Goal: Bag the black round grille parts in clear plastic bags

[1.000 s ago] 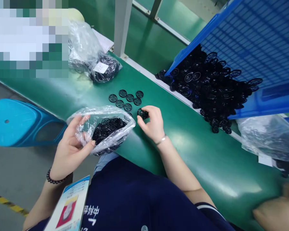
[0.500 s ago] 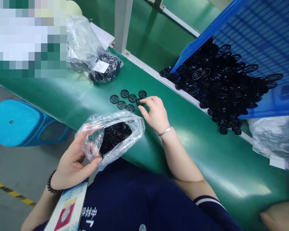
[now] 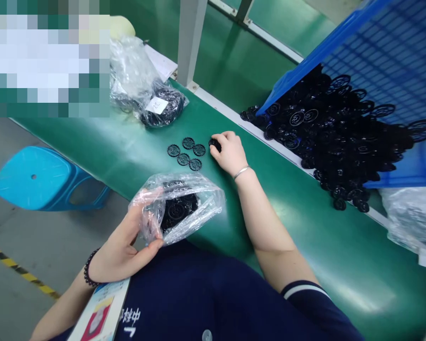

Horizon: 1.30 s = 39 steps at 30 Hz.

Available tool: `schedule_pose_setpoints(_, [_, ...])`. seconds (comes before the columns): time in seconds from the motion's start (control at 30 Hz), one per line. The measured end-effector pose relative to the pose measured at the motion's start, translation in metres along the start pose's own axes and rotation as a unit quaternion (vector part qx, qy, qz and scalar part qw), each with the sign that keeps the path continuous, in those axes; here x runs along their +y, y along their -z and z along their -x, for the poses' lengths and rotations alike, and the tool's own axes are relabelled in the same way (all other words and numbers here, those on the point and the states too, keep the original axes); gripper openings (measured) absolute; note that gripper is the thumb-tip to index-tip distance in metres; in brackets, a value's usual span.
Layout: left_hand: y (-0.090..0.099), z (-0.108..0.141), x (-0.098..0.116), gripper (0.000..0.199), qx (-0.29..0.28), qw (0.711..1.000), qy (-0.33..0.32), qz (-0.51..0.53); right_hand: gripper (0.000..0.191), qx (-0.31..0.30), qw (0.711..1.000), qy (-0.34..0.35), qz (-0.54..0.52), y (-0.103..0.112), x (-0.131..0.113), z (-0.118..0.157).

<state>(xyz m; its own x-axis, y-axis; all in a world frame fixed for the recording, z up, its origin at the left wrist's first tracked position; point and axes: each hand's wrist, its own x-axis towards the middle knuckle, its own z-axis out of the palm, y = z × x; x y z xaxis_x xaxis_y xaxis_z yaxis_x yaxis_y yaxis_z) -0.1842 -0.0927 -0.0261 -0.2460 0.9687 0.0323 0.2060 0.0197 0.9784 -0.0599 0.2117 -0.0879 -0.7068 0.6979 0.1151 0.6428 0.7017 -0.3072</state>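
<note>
My left hand [image 3: 135,237] grips the edge of a clear plastic bag [image 3: 209,208], keeping its mouth spread. Inside the bag lie several black round wheel-like parts [image 3: 177,210]. Farther up the green table, my right hand [image 3: 229,151] has its thumb and fingers closed round a black spoked disc [image 3: 214,143] at the table surface; the fingers partly cover it, and whether more than one is held I cannot tell. Just left of that hand, several matching black discs [image 3: 183,159] lie flat in a loose group.
A filled clear bag with a white label [image 3: 157,105] sits at the table's far left. At right, a tipped blue crate [image 3: 287,80] spills a heap of black discs [image 3: 333,128] by the table edge. Below it is a plastic bag [image 3: 408,213]. A blue stool [image 3: 31,180] stands left.
My right hand has closed on a disc and lies slightly away from the group, which now has fewer discs. My left hand still holds the bag. The whole view has shifted slightly.
</note>
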Motion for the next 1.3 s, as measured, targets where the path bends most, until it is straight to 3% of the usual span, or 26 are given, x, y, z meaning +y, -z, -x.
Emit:
schedule_pose_setpoints(0.1, [-0.004, 0.002, 0.006, 0.082, 0.036, 0.998, -0.028, 0.034, 0.031, -0.053, 0.998, 0.033, 0.028, -0.003, 0.005, -0.007])
schedule_pose_setpoints(0.23, [-0.014, 0.008, 0.011, 0.081, 0.087, 0.995, 0.034, 0.035, 0.031, -0.077, 0.993, 0.081, 0.034, 0.004, 0.009, 0.002])
schedule_pose_setpoints(0.3, [-0.02, 0.011, 0.012, 0.081, 0.096, 0.993, 0.06, 0.039, 0.029, -0.038, 0.995, 0.095, 0.001, 0.018, 0.003, 0.015])
schedule_pose_setpoints(0.37, [-0.026, 0.014, 0.012, 0.084, 0.103, 0.991, 0.07, 0.046, 0.031, 0.056, 0.991, 0.102, -0.063, 0.038, -0.012, 0.036])
schedule_pose_setpoints(0.43, [-0.031, 0.015, 0.013, 0.088, 0.095, 0.991, 0.078, 0.059, 0.037, 0.157, 0.971, 0.12, -0.132, 0.062, -0.036, 0.063])
schedule_pose_setpoints(0.47, [-0.033, 0.015, 0.013, 0.09, 0.09, 0.991, 0.081, 0.065, 0.036, 0.179, 0.961, 0.146, -0.152, 0.073, -0.05, 0.077])
schedule_pose_setpoints(0.57, [-0.036, 0.017, 0.015, 0.091, 0.085, 0.99, 0.085, 0.069, 0.031, 0.13, 0.933, 0.288, -0.171, 0.088, -0.08, 0.106])
schedule_pose_setpoints(0.63, [-0.032, 0.021, 0.014, 0.09, 0.086, 0.991, 0.087, 0.05, 0.03, 0.099, 0.925, 0.322, -0.174, 0.081, -0.083, 0.109])
schedule_pose_setpoints(0.77, [-0.016, 0.039, 0.008, 0.087, 0.112, 0.99, 0.083, -0.013, 0.029, 0.122, 0.963, 0.175, -0.163, 0.044, -0.059, 0.089])
schedule_pose_setpoints(0.9, [-0.01, 0.048, 0.005, 0.083, 0.142, 0.987, 0.063, -0.044, 0.021, -0.023, 0.987, 0.14, -0.078, 0.008, -0.044, 0.078])
schedule_pose_setpoints(1.0, [-0.014, 0.044, 0.008, 0.085, 0.146, 0.986, 0.059, -0.045, 0.022, -0.07, 0.99, 0.116, -0.05, -0.004, -0.046, 0.081])
schedule_pose_setpoints(1.07, [-0.018, 0.04, 0.01, 0.086, 0.149, 0.986, 0.065, -0.04, 0.022, -0.061, 0.99, 0.113, -0.061, -0.004, -0.046, 0.081])
schedule_pose_setpoints(1.2, [-0.018, 0.037, 0.008, 0.085, 0.139, 0.987, 0.065, -0.037, 0.033, 0.011, 0.991, 0.115, -0.074, -0.003, -0.046, 0.069])
schedule_pose_setpoints(1.3, [-0.017, 0.037, 0.006, 0.083, 0.134, 0.988, 0.066, -0.041, 0.033, -0.001, 0.992, 0.112, -0.058, -0.013, -0.047, 0.054])
